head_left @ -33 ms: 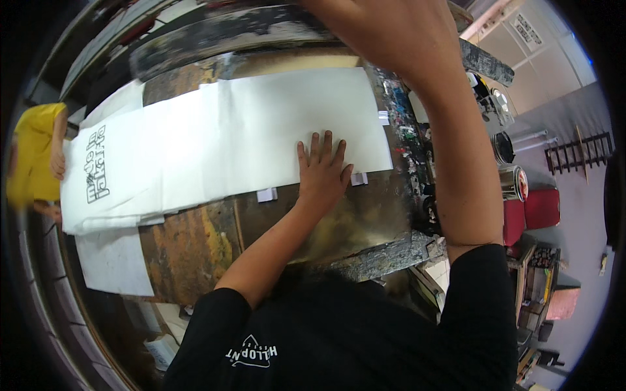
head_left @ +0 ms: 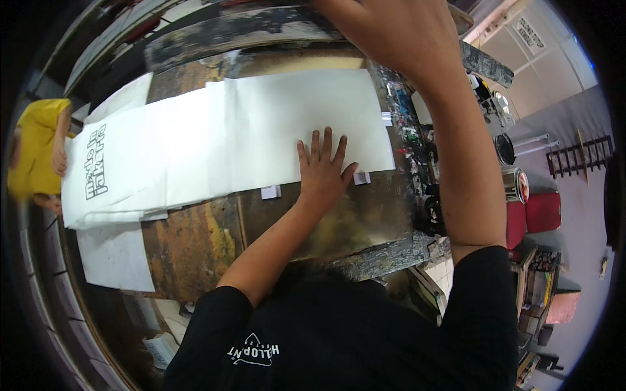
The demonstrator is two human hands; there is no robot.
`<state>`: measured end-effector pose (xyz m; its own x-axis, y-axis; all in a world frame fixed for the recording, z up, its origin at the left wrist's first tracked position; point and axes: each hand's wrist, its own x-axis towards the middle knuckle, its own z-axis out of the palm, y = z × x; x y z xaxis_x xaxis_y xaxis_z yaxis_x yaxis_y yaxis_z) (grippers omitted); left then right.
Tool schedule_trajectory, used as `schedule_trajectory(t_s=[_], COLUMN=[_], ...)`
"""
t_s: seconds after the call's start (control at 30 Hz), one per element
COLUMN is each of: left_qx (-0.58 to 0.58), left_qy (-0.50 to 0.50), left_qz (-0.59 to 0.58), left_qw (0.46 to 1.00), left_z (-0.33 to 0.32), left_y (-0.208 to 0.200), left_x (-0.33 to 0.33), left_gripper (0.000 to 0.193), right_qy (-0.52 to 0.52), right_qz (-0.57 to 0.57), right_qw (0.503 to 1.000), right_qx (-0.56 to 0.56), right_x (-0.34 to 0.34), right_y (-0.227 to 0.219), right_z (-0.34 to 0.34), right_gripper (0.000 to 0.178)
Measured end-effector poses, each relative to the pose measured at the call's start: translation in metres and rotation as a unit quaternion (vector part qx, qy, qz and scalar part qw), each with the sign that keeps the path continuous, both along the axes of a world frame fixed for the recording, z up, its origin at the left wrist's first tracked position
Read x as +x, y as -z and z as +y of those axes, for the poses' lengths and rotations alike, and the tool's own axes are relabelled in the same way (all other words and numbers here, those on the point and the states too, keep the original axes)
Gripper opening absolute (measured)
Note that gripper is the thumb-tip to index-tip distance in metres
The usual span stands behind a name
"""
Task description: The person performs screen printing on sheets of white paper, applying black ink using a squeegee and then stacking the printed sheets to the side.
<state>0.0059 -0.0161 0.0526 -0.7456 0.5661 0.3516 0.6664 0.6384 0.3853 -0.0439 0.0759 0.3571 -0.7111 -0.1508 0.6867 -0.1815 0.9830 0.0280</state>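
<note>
My left hand (head_left: 324,171) lies flat on the right part of a long white sheet (head_left: 267,111), fingers spread and holding nothing. Black outlined lettering is printed near the sheet's left end, where several layers overlap. My right hand (head_left: 398,26) is raised above the far right of the table; the upper edge of the picture cuts off its fingers. Small white tabs (head_left: 270,192) sit along the sheet's near edge, one of them (head_left: 362,178) beside my left thumb. At the left end, a person in yellow has a hand (head_left: 59,161) at the sheet's edge.
The sheet rests on a paint-stained table (head_left: 189,251). A dark, paint-crusted board (head_left: 248,32) runs along the far side. Paint cans (head_left: 515,184) and a red chair (head_left: 542,210) stand to the right, with a wooden shelf (head_left: 541,287) nearer me.
The scene sits very slightly further right in the picture. Both my hands keep the same pose.
</note>
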Motion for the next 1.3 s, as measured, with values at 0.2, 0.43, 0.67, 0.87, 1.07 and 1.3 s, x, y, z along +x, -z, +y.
schedule_trajectory(t_s=[0.2, 0.43, 0.67, 0.87, 1.07, 1.3], left_qx=[0.569, 0.218, 0.032, 0.026, 0.039, 0.083], left_qy=[-0.027, -0.107, -0.125, -0.121, -0.123, -0.12], left_qz=[-0.308, -0.222, -0.082, -0.084, -0.075, -0.101], left_qw=[0.762, 0.944, 0.988, 0.989, 0.989, 0.984], left_z=[-0.123, -0.188, -0.196, -0.194, -0.195, -0.193], left_y=[-0.113, -0.04, 0.008, 0.008, 0.011, 0.006], left_x=[-0.031, 0.023, 0.024, 0.022, 0.025, 0.025], left_gripper=[0.077, 0.121, 0.126, 0.126, 0.122, 0.12], right_qy=[-0.044, -0.125, -0.044, -0.041, -0.067, -0.056], right_qz=[-0.011, -0.356, -0.178, -0.188, -0.2, -0.325], right_qw=[0.997, 0.922, 0.981, 0.98, 0.977, 0.944], right_qx=[0.061, -0.084, 0.067, 0.048, 0.011, -0.012], right_x=[0.032, 0.056, -0.154, -0.166, -0.022, 0.104], right_y=[0.044, 0.181, 0.269, 0.29, 0.291, 0.243], right_z=[0.014, 0.029, 0.086, 0.083, 0.038, -0.007], right_gripper=[0.053, 0.044, 0.04, 0.039, 0.039, 0.038])
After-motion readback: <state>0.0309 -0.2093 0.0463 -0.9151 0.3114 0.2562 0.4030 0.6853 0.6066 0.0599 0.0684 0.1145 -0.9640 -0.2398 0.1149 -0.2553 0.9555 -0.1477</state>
